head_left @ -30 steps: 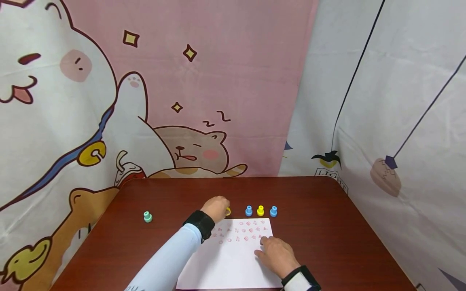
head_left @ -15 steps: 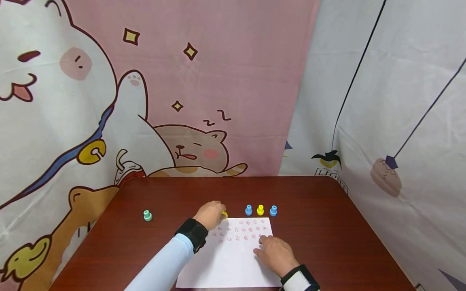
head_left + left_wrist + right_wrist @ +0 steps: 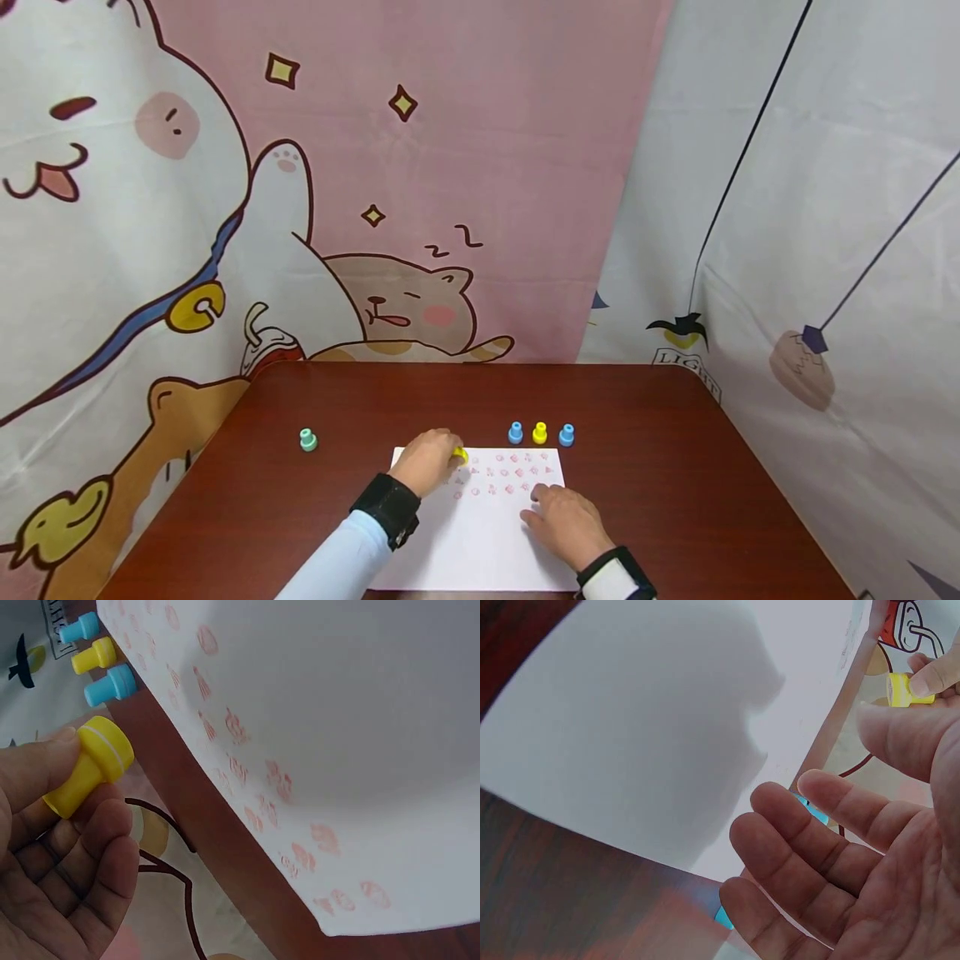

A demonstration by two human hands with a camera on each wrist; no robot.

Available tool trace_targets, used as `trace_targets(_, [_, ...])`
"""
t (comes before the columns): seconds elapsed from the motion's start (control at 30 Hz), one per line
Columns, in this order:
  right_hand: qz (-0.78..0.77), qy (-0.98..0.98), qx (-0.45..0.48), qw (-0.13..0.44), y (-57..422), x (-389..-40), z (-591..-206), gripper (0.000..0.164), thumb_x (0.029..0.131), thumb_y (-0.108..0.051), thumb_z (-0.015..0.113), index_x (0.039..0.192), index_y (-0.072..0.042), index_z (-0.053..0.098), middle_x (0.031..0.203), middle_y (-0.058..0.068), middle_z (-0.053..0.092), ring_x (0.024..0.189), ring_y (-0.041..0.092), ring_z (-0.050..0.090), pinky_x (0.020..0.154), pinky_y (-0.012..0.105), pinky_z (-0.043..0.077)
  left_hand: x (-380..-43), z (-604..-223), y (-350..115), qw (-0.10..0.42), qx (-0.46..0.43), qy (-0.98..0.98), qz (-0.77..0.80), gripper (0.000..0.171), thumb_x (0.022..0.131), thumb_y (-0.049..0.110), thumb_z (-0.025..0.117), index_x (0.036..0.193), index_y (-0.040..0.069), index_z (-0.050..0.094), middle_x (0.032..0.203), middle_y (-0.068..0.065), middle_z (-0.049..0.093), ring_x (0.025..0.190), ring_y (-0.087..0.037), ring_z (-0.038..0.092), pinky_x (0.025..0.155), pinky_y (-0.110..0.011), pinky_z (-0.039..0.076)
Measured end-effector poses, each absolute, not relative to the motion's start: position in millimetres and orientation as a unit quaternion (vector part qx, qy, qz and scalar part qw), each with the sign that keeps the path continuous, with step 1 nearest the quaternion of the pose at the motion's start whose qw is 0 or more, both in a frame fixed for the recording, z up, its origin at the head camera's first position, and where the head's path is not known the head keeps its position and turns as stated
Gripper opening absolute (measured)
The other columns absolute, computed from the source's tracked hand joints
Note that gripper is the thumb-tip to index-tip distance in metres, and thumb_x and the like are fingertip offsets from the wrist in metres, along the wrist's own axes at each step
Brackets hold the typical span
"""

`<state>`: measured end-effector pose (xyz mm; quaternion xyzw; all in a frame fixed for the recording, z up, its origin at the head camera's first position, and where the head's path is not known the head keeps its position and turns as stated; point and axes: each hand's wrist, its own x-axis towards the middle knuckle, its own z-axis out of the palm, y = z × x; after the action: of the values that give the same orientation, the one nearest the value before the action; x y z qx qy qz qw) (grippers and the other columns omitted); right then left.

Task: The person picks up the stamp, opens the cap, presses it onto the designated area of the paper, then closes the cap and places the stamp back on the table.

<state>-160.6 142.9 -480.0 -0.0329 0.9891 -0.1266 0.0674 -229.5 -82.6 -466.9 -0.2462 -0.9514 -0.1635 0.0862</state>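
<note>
My left hand [image 3: 429, 463] pinches a small yellow stamp [image 3: 94, 761] between thumb and fingers, above the upper left part of a white sheet of paper [image 3: 465, 550]. Rows of small red stamped prints [image 3: 236, 726] run across the top of the sheet. My right hand [image 3: 567, 525] rests at the right side of the paper, fingers loosely bent and holding nothing. In the right wrist view its fingers [image 3: 802, 847] are spread beside the sheet, and the yellow stamp shows at the upper right.
Behind the paper stand a blue stamp [image 3: 515, 432], another yellow stamp [image 3: 539, 432] and a second blue stamp [image 3: 566, 435]. A green stamp [image 3: 307, 440] stands at the left of the brown table [image 3: 712, 500]. A printed cloth [image 3: 510, 167] hangs behind.
My left hand has drawn back from behind the paper's top edge to above its upper left part, carrying the yellow stamp. My right hand has stayed almost still.
</note>
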Motion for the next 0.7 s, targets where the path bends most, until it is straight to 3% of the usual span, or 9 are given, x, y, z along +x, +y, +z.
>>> trace_targets(0.47, [-0.158,0.986,-0.057,0.014,140,-165,-484,0.028,0.087,-0.031,0.074,0.103,-0.009,0.071,0.094,0.008,0.071,0.082,0.023,0.065,0.077,0.046,0.053,-213,-477,-85,0.112,-0.254,-0.941,-0.191,0.018,0.079,0.011,0.084,0.092,0.005,0.074,0.084,-0.002,0.068,0.075,-0.014,0.059,0.072,-0.029,0.053])
trace_targets(0.7, [-0.188,0.978,-0.083,-0.029,137,-165,-484,0.023,0.088,-0.029,0.074,0.102,-0.01,0.071,0.074,-0.002,0.064,0.065,0.015,0.055,0.063,0.037,0.046,-208,-477,-83,0.101,-0.25,-0.935,-0.23,0.017,0.081,0.011,0.082,0.095,0.005,0.075,0.087,-0.002,0.07,0.075,-0.011,0.06,0.07,-0.027,0.053])
